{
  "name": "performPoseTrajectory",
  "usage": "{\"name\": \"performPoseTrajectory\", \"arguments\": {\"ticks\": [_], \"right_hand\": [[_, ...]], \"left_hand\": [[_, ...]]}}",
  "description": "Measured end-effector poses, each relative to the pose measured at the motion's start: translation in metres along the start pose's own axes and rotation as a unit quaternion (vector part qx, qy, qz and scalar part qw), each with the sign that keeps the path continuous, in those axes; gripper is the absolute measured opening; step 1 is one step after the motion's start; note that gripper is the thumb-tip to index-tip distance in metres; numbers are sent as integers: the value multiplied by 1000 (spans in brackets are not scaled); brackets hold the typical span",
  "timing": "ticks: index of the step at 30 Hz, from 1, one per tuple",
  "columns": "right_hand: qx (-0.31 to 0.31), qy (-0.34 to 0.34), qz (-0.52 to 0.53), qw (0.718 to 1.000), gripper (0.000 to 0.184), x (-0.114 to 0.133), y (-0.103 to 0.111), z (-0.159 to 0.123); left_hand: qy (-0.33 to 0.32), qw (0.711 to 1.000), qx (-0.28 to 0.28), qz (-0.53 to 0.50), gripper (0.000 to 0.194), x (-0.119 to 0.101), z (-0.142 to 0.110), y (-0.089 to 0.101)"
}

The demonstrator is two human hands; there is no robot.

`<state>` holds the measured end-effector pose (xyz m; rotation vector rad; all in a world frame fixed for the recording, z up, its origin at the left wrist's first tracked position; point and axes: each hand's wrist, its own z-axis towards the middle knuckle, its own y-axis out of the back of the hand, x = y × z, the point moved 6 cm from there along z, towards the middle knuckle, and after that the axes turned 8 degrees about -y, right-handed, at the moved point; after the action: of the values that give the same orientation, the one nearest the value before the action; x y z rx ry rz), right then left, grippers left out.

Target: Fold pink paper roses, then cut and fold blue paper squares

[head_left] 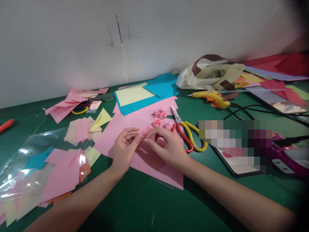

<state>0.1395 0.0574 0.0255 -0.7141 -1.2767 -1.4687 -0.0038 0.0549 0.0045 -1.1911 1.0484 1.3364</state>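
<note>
My left hand (125, 149) and my right hand (166, 146) meet over a large pink paper sheet (154, 167) on the green table. Both pinch one small folded pink paper piece (146, 132) between their fingertips. Just beyond lie three small pink paper roses: one (160, 113) farthest, one (157, 121) in the middle, one (168, 125) by my right fingers. Red and yellow scissors (187, 133) lie open right of my right hand.
A yellow glue gun (213, 97) and a cloth bag (210, 75) sit at the back right, with black cables beside them. Blue and cream sheets (142, 95) lie behind. Pink scraps and a plastic sleeve of coloured papers (36, 167) cover the left. A phone (238, 164) lies at the right.
</note>
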Motion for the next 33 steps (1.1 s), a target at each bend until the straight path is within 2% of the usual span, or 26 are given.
{"name": "performPoseTrajectory", "arguments": {"ticks": [4,8,10,13,15,19,25,30,33], "right_hand": [[-43,-75,53,995,21,-11,4,0],[-11,-130,92,987,38,-20,-1,1],[6,-126,77,989,33,-21,-2,2],[18,-118,57,991,12,-20,-2,4],[15,-124,56,991,14,-21,-1,4],[10,-130,41,991,21,-20,0,4],[29,-124,23,992,21,-19,-2,2],[6,-127,40,991,21,-21,0,3],[5,-116,66,991,17,-19,-1,3]], "left_hand": [[-17,999,21,19,25,-5,-3,-5],[-30,998,18,46,31,-6,-6,-5],[-29,998,12,57,36,-5,-6,-4],[-15,998,-3,60,42,0,-3,0],[-7,999,-9,53,38,3,-1,2],[-19,998,-5,51,19,5,2,4],[-41,996,1,83,18,3,2,5],[-43,997,6,62,14,-2,0,1],[-39,995,20,86,13,-6,-1,-2]]}}
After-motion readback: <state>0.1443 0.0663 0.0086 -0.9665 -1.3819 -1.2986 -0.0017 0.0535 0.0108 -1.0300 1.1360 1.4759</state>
